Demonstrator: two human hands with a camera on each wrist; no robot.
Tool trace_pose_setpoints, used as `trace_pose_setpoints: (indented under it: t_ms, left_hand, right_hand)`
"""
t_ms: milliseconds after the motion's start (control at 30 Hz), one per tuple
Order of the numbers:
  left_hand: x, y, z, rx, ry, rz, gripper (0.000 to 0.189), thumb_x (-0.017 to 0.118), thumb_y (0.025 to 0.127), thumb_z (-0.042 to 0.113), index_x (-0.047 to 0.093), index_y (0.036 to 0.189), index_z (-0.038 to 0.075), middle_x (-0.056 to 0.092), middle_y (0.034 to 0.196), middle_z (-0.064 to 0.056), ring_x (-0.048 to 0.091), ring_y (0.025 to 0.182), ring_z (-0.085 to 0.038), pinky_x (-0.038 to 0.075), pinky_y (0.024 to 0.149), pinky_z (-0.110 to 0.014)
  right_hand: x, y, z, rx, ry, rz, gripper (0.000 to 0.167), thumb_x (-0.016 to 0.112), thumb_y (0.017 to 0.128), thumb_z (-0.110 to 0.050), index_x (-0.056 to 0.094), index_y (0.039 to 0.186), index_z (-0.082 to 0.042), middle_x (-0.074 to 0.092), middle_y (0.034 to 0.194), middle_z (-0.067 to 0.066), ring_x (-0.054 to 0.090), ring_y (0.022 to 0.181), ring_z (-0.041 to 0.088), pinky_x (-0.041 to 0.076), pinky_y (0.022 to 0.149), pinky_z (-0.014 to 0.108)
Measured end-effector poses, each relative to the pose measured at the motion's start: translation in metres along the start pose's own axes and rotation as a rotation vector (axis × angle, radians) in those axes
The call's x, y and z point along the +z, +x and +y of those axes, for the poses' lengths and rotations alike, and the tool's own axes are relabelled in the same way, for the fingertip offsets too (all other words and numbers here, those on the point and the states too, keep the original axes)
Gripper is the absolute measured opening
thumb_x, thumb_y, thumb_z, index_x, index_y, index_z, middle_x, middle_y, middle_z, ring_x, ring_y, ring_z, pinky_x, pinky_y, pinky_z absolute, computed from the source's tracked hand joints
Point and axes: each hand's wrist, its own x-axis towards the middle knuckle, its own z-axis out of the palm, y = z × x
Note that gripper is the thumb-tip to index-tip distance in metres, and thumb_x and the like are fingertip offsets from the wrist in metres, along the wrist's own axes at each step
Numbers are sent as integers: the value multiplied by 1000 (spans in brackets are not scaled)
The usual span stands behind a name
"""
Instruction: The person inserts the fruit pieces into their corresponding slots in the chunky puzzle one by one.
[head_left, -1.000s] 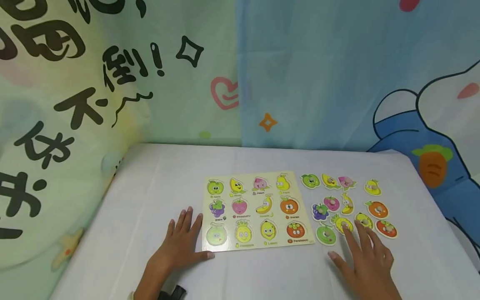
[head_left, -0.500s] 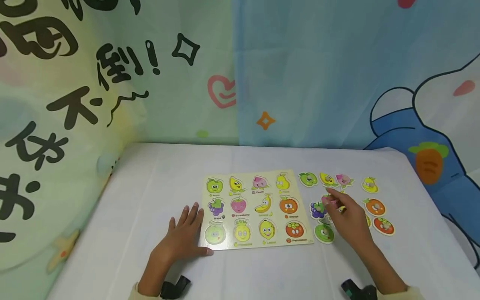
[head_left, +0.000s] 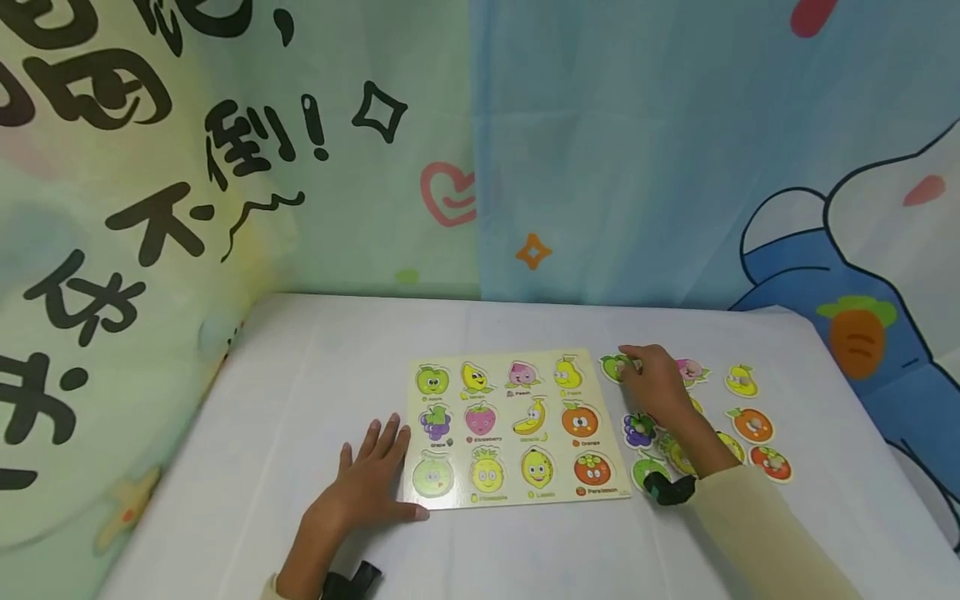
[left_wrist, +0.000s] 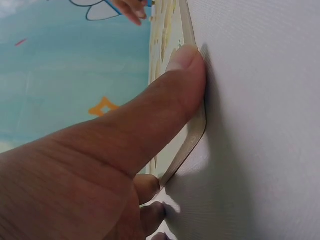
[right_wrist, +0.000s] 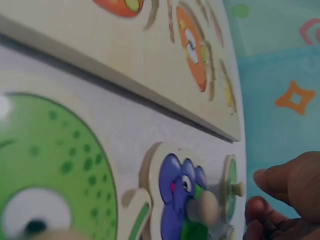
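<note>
A fruit puzzle board (head_left: 459,396) with printed fruit pictures lies on the white table. My left hand (head_left: 367,479) rests at its left side with the fingers spread; the left wrist view shows the thumb (left_wrist: 172,92) touching the board's edge. Beyond the board's right side, my right hand (head_left: 658,385) reaches over a green apple puzzle piece (head_left: 611,367), partly covering it. In the right wrist view the thumb and fingers stand apart, close to the wooden knob of that apple piece (right_wrist: 231,185). Nothing shows between them. Nearer lie a purple grape piece (head_left: 639,429) and a green round piece (right_wrist: 55,155).
More loose pieces lie to the right: peach (head_left: 692,371), pear (head_left: 741,381), orange (head_left: 752,425) and persimmon (head_left: 770,464). A pineapple piece (head_left: 678,457) is partly hidden under the right forearm. Printed curtains (head_left: 615,167) stand behind the table.
My right hand has lifted from near the pineapple piece, passed over the strawberry piece, and moved up and left to the apple piece. My left hand has stayed by the board.
</note>
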Motion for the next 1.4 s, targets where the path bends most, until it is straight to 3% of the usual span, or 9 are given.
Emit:
trace_pose_setpoints:
  t_ms: [133, 467, 700, 967, 1400]
  left_hand:
    - [2, -1, 1, 7, -3, -13, 116, 87, 62, 54, 31, 152, 7, 16, 161, -13, 7, 146, -39, 8, 105, -72]
    - [5, 1, 0, 1, 4, -18, 117, 87, 61, 53, 30, 153, 8, 13, 161, -11, 4, 147, -37, 7, 106, -71]
    - [3, 1, -3, 2, -10, -26, 117, 86, 63, 53, 28, 154, 9, 11, 162, -11, 2, 147, -37, 5, 106, -71]
    - [3, 2, -4, 10, -18, -18, 116, 87, 63, 51, 28, 154, 9, 11, 162, -11, 2, 147, -37, 5, 106, -71]
    - [8, 4, -8, -6, 1, -9, 118, 87, 61, 55, 28, 154, 11, 10, 162, -8, 1, 147, -35, 5, 107, -69]
  right_hand:
    - [9, 7, 9, 18, -33, -23, 36, 52, 95, -6, 58, 128, 9, 53, 117, 27, 50, 109, 41, 40, 93, 57]
    - [-4, 6, 6, 33, -25, 31, 26, 53, 97, -8, 65, 115, 7, 62, 106, 23, 55, 95, 35, 45, 80, 50]
    - [-1, 9, -15, -42, 68, 103, 23, 61, 96, -14, 68, 110, 2, 65, 92, 14, 59, 80, 27, 47, 63, 36]
    - [23, 10, -46, -167, 187, 11, 18, 65, 95, -17, 69, 106, -3, 66, 92, 10, 61, 82, 25, 49, 69, 38]
    - [65, 13, -89, -194, 306, -72, 12, 70, 91, -16, 72, 98, -7, 68, 89, 5, 61, 75, 19, 50, 64, 33]
